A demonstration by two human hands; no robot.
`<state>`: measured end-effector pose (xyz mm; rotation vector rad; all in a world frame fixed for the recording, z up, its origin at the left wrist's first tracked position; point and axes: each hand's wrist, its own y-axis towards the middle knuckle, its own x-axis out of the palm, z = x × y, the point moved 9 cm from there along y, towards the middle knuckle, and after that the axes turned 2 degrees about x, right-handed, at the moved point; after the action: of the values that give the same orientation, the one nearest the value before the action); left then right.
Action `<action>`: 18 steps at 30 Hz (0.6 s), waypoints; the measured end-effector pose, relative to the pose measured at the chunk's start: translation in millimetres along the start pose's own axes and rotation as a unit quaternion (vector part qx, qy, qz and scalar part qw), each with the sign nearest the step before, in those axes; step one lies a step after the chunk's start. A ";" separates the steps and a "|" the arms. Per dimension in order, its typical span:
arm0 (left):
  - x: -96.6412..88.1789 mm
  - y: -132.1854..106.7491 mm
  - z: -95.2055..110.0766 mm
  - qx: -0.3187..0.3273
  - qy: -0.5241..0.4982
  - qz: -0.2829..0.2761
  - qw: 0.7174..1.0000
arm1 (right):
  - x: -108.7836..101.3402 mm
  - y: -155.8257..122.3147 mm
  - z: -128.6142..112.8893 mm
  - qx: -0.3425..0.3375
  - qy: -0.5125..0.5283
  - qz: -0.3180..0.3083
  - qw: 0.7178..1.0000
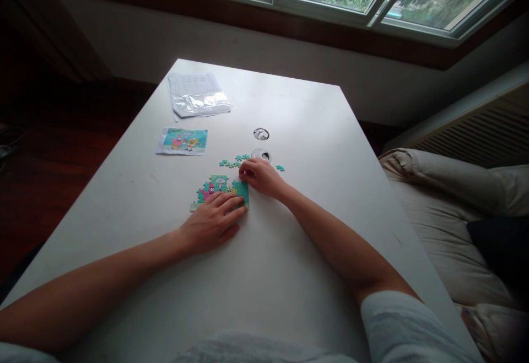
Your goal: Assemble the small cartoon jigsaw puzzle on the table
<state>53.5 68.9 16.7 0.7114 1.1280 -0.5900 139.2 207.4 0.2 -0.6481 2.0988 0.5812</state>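
A partly assembled jigsaw puzzle (219, 181) with a green background and cartoon figures lies on the white table. My left hand (215, 217) rests flat across its lower part, fingers stretched out, hiding some of the picture. At the puzzle's upper right corner, my right hand (258, 175) has its fingers pinched together; whatever is between the fingertips is hidden. Loose puzzle pieces (231, 163) are scattered just beyond the puzzle, partly behind the right hand. One more loose piece (280, 168) lies to the right of that hand.
A small printed picture (185, 141) of the same cartoon lies left of the loose pieces. Behind it is a clear plastic bag with papers (198, 96). Two round items (261, 134) sit beyond my right hand. A cushioned seat (430, 231) stands along the table's right side.
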 end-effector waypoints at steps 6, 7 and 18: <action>-3.0 -0.8 -6.7 -0.021 -0.007 0.021 1.000 | -1.3 -3.8 -10.2 -0.015 -0.015 -0.031 0.999; -3.8 -0.7 -8.9 -0.029 -0.001 0.024 0.999 | -0.4 -4.1 -11.9 -0.015 -0.024 -0.036 0.999; -5.0 -1.5 -16.1 -0.058 0.033 0.039 0.997 | 3.9 -2.6 -15.4 -0.023 -0.027 -0.082 0.996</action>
<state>41.3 80.6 17.0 0.6742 1.1804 -0.4342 129.9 195.2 4.8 -0.8130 1.9650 0.5505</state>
